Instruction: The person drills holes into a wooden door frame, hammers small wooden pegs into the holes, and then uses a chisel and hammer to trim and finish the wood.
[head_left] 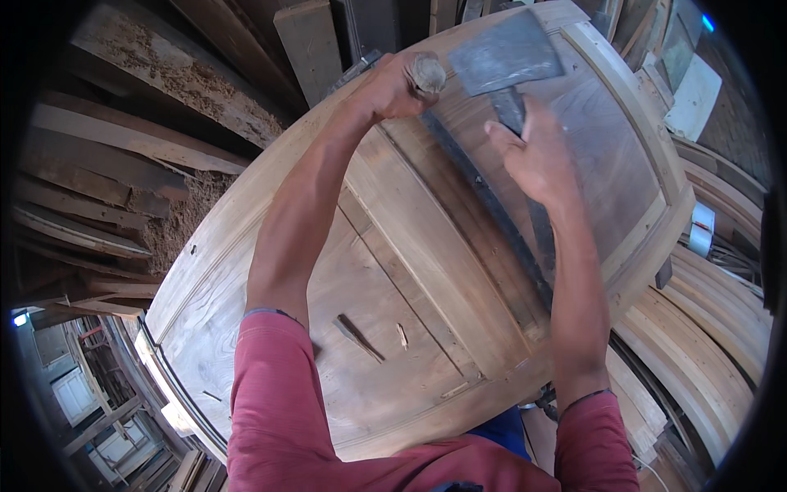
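Observation:
My left hand (392, 92) is closed round an upright chisel (429, 73); its round, battered wooden handle end faces up, and the blade is hidden below my fist. To its right, my right hand (537, 156) grips a mallet (507, 54) with a broad, grey, block-shaped head and a short dark handle. The mallet head hangs in the air beside the chisel, apart from it. Beneath both hands lies a large panelled wooden door (418, 246). Across it, under my hands, runs a long dark metal bar clamp (477, 178).
On the door's near panel lie a narrow, dark, wedge-like tool (358, 337) and a small wood splinter (402, 335). Rough boards (172, 82) and sawdust (197, 213) fill the left side. Stacked curved planks (689, 336) stand on the right, near a white-and-blue can (702, 229).

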Action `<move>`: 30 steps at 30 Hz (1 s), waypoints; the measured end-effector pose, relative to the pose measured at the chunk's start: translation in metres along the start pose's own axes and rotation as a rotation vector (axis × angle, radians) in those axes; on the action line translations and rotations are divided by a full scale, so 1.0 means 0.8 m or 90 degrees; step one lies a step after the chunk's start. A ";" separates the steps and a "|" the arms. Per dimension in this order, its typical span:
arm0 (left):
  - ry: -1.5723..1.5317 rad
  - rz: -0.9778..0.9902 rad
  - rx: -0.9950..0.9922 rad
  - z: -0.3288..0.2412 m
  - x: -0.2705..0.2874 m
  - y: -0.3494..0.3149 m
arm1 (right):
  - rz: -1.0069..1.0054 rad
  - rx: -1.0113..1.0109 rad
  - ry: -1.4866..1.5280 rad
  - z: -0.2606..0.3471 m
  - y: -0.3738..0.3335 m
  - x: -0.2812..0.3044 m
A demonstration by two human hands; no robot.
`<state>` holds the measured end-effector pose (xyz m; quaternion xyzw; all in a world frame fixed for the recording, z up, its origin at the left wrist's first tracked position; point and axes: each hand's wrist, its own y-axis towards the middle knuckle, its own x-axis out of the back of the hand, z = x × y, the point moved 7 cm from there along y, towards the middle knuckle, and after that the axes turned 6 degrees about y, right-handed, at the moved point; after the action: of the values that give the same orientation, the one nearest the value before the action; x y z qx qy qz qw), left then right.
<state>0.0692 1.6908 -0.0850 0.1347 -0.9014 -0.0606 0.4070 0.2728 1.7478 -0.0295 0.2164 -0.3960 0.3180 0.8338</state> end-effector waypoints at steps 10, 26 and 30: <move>0.215 0.168 0.039 -0.034 -0.112 -0.014 | -0.180 -0.152 0.628 -0.043 -0.145 0.031; 0.224 0.151 0.015 -0.022 -0.103 -0.010 | -0.474 -0.087 0.686 -0.079 -0.188 0.093; 0.207 0.092 0.014 -0.017 -0.094 -0.002 | -0.460 -0.093 0.665 -0.071 -0.184 0.079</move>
<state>0.1270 1.7115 -0.1304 0.0822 -0.8318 0.0010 0.5489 0.4364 1.7022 -0.0289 0.0951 0.1401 0.0522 0.9842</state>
